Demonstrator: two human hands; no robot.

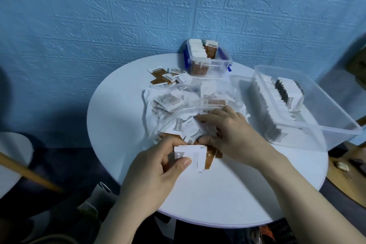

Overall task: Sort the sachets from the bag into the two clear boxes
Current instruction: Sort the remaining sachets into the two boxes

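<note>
left hand (158, 162) pinches a small fanned stack of white and brown paper sachets (195, 156), thumb on top, fingers curled under, at the near edge of the round white surface (227, 194). right hand (231, 132) is just beside it on the far side, fingers spread and bent down into the mouth of the crumpled clear plastic bag (188, 101), pressing on loose sachets; cannot tell if it grips one. the bag pile lies directly ahead of both hands, the right hand nearer. the held stack's long axis runs roughly left to right.

small clear plastic box with blue clips (210, 59) stands at the far edge, holding upright brown and white sachets, near full. large clear plastic tub (309, 109) sits to the right, well apart from the left hand, closer to the right; rows of white and black sachets stand in it. few stray brown sachets (162, 77) lie between bag and small box. next move likely carries brown ones forward to the small box.
</note>
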